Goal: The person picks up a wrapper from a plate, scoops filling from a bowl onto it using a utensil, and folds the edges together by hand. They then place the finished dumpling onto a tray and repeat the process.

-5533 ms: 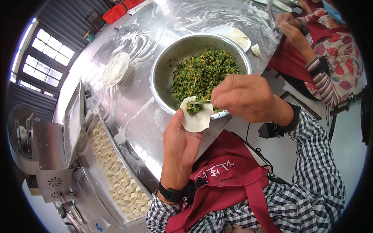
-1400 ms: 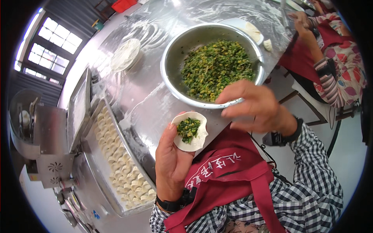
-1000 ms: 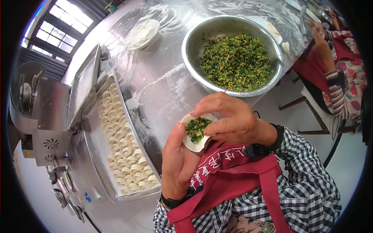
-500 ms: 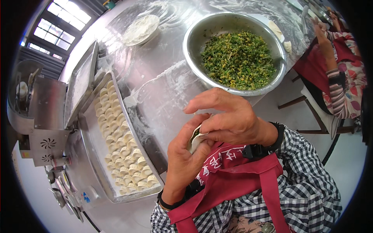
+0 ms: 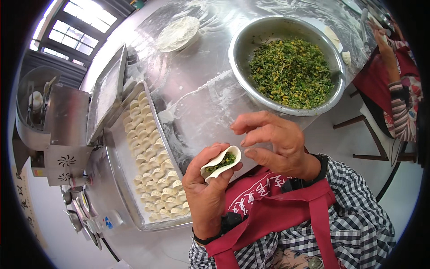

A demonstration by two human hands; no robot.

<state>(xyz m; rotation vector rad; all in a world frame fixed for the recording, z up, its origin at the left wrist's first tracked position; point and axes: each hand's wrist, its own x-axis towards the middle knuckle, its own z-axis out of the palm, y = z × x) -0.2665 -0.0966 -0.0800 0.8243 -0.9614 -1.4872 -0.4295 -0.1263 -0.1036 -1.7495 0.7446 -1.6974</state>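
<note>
A half-folded dumpling (image 5: 236, 154) rests in the curled fingers and thumb of my left hand (image 5: 207, 188). Its white wrapper gapes open, showing green and yellow chopped filling inside. Just to the right, my right hand (image 5: 281, 145) hovers with fingers apart and bent, touching nothing. Beyond both hands stands a large steel bowl (image 5: 237, 67) heaped with chopped green and yellow filling (image 5: 291, 71). To the left lies a metal tray (image 5: 166, 148) with rows of pleated dumplings (image 5: 156, 179).
A plate of flour (image 5: 178, 34) sits on the floury steel table (image 5: 201, 96). Another tray (image 5: 105, 96) overlaps the far end of the dumpling tray. A steel machine (image 5: 67, 116) stands at far left. On the right, a co-worker's hand (image 5: 380, 40) and a stool (image 5: 374, 134) show.
My right hand has come off the dumpling and moved right, its fingers spreading. The wrapper now gapes toward me with its filling showing. The whole view has shifted a little.
</note>
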